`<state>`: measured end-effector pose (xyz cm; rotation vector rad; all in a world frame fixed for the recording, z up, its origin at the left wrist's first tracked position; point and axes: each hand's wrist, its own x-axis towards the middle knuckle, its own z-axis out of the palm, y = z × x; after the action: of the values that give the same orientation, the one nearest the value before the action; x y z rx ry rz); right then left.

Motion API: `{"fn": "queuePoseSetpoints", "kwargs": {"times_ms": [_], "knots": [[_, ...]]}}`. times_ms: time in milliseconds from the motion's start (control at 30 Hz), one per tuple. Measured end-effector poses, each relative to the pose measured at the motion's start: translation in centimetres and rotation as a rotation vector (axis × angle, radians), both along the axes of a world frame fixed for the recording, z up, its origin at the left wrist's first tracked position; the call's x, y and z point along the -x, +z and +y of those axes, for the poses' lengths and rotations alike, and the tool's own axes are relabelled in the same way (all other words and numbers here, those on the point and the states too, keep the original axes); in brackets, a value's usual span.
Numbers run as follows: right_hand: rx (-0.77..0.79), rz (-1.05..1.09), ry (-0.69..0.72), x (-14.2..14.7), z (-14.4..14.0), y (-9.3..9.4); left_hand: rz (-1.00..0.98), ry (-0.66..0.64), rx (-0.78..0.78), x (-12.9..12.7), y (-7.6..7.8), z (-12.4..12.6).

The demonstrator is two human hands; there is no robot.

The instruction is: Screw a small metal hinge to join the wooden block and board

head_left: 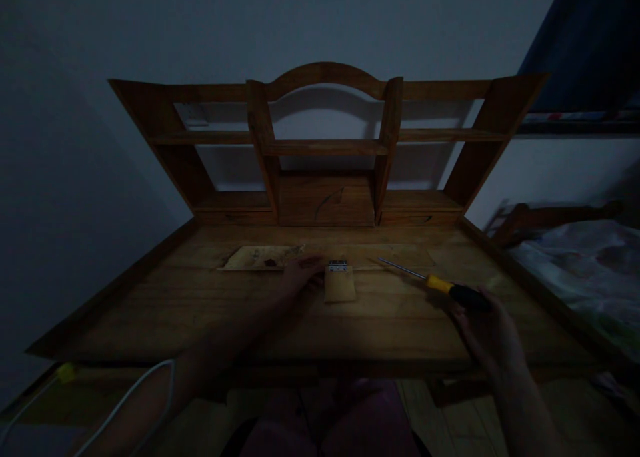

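Observation:
My right hand [487,334] grips a screwdriver [440,285] with a yellow and black handle; its metal shaft points up and left, the tip lying over the desk near a flat wooden piece. My left hand [300,274] rests on the wooden desk [210,310], fingers touching the left edge of a small wooden block [340,287] that carries a small metal hinge [337,266] at its far end. The room is dim.
A flat light wooden panel [260,257] lies at the left back of the desk. A wooden hutch with shelves [325,147] stands at the back. A white cable [125,397] hangs near my left arm. A bed [585,270] stands to the right.

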<state>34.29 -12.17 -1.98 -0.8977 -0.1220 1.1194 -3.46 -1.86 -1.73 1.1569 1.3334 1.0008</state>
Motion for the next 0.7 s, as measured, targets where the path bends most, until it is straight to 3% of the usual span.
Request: {"fn": "queuePoseSetpoints", "kwargs": {"times_ms": [300,433,500,567,633,700], "knots": [[0.016,0.019,-0.018,0.0,0.2,-0.3,0.024,0.016,0.023,-0.3,0.5,0.1],[0.004,0.009,0.001,-0.1,0.2,-0.5,0.081,-0.036,0.005,-0.1,0.5,-0.2],[-0.025,-0.007,0.021,-0.1,0.1,-0.6,0.236,-0.111,-0.065,0.5,1.0,-0.4],[-0.048,-0.024,0.028,-0.1,0.1,-0.9,0.519,-0.157,-0.238,1.6,2.0,-0.5],[-0.065,-0.042,0.024,-0.1,0.0,-1.1,0.854,-0.117,-0.472,3.0,3.3,0.2],[-0.112,-0.082,0.028,0.0,0.0,-1.2,1.042,-0.113,-0.574,4.4,4.3,1.5]]}}
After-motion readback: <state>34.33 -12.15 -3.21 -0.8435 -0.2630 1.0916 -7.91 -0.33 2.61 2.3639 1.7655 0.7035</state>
